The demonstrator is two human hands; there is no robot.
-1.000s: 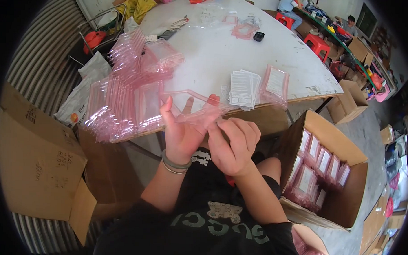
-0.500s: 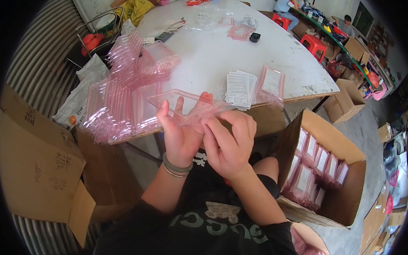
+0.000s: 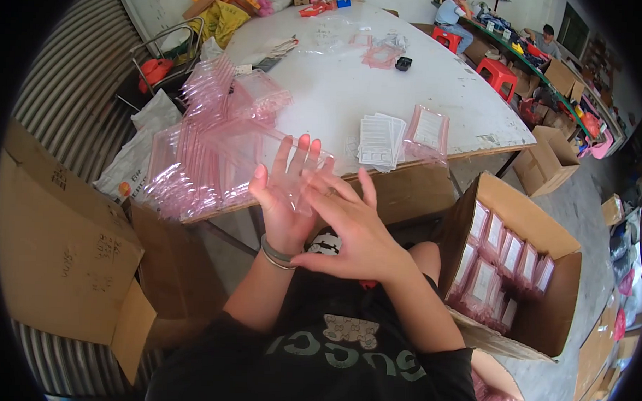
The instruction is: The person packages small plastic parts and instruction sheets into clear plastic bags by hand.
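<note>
A clear plastic sleeve with pink edges (image 3: 246,143) lies across the palm of my left hand (image 3: 287,199), whose fingers are stretched up behind it with the thumb apart. My right hand (image 3: 355,233) rests its fingertips on the near end of the sleeve, fingers spread and thumb out to the left. Left of the hands, a large pile of similar pink-edged sleeves (image 3: 195,157) overlaps the table edge. To the right lie a stack of white printed cards (image 3: 381,140) and a pink-edged sleeve with a printed card inside (image 3: 428,130).
The white table (image 3: 325,87) spreads ahead. At my right stands an open cardboard box (image 3: 561,308) with several filled sleeves. A large carton (image 3: 65,234) is on the left. Two people (image 3: 451,13) sit at a far bench, near red stools (image 3: 496,76).
My right hand has gone from pinching the sleeve's near end to spread fingers on it. The sleeve has tipped and shifted over my left palm. The camera view has shifted slightly.
</note>
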